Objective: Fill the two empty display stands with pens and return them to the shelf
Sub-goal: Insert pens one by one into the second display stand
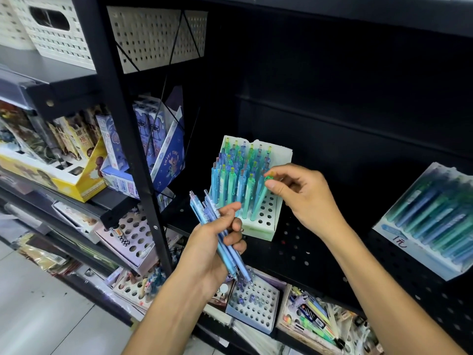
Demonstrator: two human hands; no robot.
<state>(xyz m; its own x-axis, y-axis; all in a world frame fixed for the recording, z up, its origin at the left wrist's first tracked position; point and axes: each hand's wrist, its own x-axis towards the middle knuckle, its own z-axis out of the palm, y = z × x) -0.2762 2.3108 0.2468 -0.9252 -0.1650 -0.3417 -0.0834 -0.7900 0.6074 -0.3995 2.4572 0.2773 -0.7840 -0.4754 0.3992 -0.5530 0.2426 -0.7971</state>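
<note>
Already the white stand (266, 216) on the black shelf (320, 252) is mostly full of blue and green pens (238, 175), with empty holes left only in its front right part. The right hand (304, 193) pinches the top of one green pen (259, 198) going into the stand, while the left hand (215, 242) is closed around a bundle of blue pens (217, 226). I judge this stand nearly done; another full stand (432, 221) lies further right, so perhaps little remains.

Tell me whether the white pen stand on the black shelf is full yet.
Not full. The white pen stand holds many blue-green pens, but its front-right holes are still empty. The right hand is placing another.
</note>
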